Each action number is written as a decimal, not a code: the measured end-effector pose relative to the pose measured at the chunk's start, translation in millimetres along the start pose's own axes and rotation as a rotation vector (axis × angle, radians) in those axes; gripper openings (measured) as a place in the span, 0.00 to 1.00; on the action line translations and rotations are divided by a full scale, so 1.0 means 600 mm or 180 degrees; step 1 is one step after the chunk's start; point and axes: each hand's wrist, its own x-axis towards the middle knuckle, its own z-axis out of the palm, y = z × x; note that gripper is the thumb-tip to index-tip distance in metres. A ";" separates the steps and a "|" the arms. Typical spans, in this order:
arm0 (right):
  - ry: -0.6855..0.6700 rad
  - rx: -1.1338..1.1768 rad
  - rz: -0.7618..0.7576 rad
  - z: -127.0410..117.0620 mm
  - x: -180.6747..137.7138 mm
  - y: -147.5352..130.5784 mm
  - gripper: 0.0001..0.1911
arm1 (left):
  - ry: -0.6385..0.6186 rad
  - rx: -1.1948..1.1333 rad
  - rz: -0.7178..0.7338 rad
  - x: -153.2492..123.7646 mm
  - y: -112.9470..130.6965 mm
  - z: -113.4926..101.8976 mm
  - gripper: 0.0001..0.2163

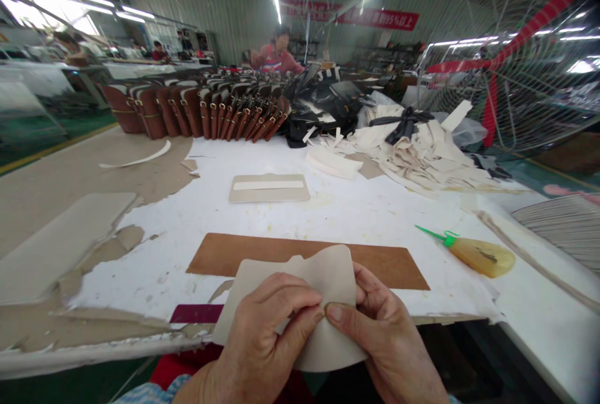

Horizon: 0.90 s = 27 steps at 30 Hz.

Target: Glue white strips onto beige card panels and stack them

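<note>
A beige panel with rounded corners [328, 272] is held up near the table's front edge, its surface bent between my hands. My left hand [272, 323] pinches at the middle of the panel, thumb and forefinger together. My right hand [384, 323] grips its right side, the thumb in front and the other fingers behind. Both thumb tips almost meet. Just beyond lies a long brown strip [300, 257], partly covered by the panel. Farther back, a similar beige panel [269, 196] lies flat with a white strip [268, 185] along its middle.
A yellowish glue bottle with a green nozzle [482, 255] lies at right. Brown bags [173, 110] stand in a row at the back, beside a heap of pale scraps [422, 147]. A large fan [506, 66] is at the far right. A purple piece [197, 313] lies at the front edge.
</note>
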 end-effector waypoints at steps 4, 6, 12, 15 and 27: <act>0.0109 -0.0167 -0.0014 0.002 -0.001 0.005 0.37 | -0.0112 0.0011 -0.0067 -0.001 -0.001 -0.003 0.05; 0.0171 -0.0420 -0.0052 0.000 -0.001 0.007 0.37 | -0.0192 0.0008 -0.0130 -0.001 -0.003 -0.002 0.04; 0.0335 -0.1670 -0.0863 -0.004 -0.008 0.022 0.30 | -0.0246 -0.0032 -0.0462 -0.008 0.006 -0.011 0.07; 0.0548 -0.2888 -0.2074 0.004 -0.012 0.040 0.29 | -0.0447 -0.0719 -0.1299 -0.016 0.026 -0.035 0.10; -0.0758 -0.3266 -0.3319 0.043 -0.004 0.080 0.42 | 0.0222 -0.2470 -0.3612 -0.086 0.055 -0.068 0.19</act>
